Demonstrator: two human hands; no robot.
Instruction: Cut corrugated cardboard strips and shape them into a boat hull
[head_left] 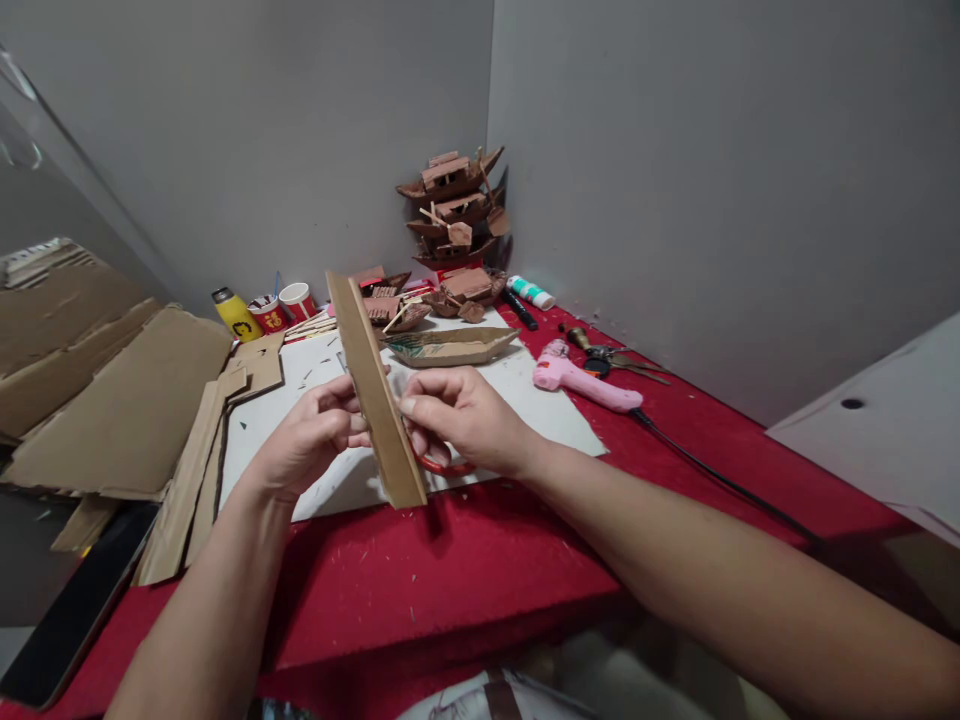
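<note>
A long cardboard strip [375, 400], creased lengthwise, is tilted up in front of me. My left hand [311, 435] grips it from the left, with the fingertips partly hidden behind it. My right hand [465, 415] has curled fingers and a thumb pinched at the strip's right edge. Just beneath that hand is a red curved handle [448, 467], partly covered; whether the fingers touch it I cannot tell. Beyond the hands, a boat-shaped cardboard hull [454, 346] rests on the white sheet [555, 425].
Brown model boats [450, 205] are stacked in the corner, with more in front. A pink glue gun [585, 385] with a black cord lies right on the red table [450, 570]. Cardboard sheets [135, 400], a yellow bottle [234, 314] and paper cups [298, 301] stand left. A phone-like black slab [75, 610] lies front left.
</note>
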